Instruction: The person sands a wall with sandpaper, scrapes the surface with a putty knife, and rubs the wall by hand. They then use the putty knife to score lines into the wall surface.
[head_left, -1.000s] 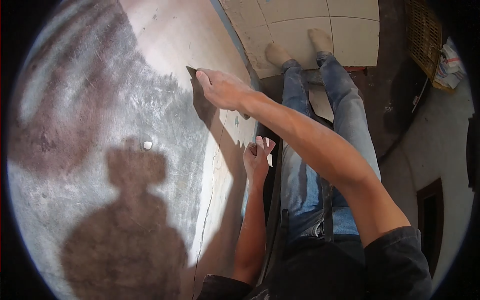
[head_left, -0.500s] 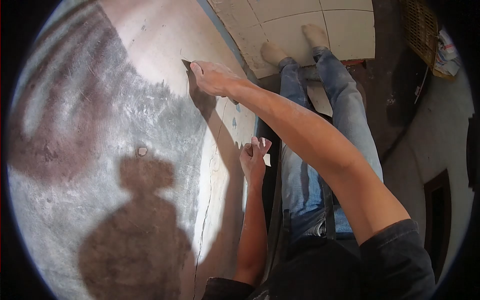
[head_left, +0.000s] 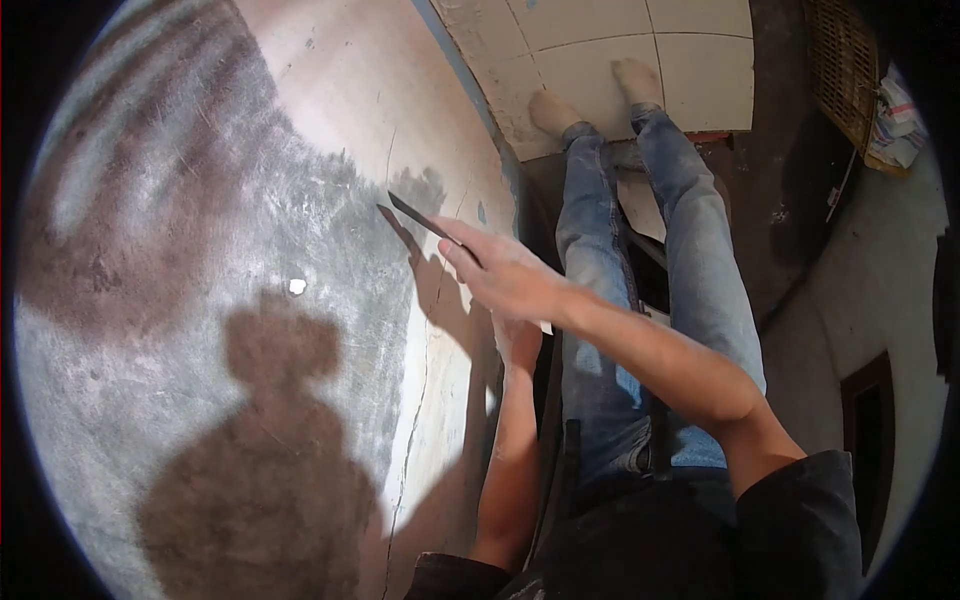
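Note:
My right hand (head_left: 500, 275) grips a dark, thin-bladed scraper (head_left: 415, 215) whose blade points up and left, close to the wall (head_left: 330, 80). Beneath it, my left hand (head_left: 520, 340) is mostly covered by the right hand, and its fingers are hidden. A pale corner of some item shows beside the left hand. Grey coating covers much of the wall, with a fresh grey patch (head_left: 415, 185) at its right edge on the pale part. A long crack runs down the wall, and a small white spot (head_left: 297, 287) marks the grey area.
My bare feet (head_left: 555, 112) stand on a tiled ledge (head_left: 590, 35) at the top. A yellowish crate (head_left: 840, 70) with a crumpled bag (head_left: 898, 125) lies at the upper right. My shadow falls on the wall at the lower left.
My right hand has moved down and right from the pale wall to my left hand, with the scraper now tilted off the wall. A grey patch shows where the right hand was.

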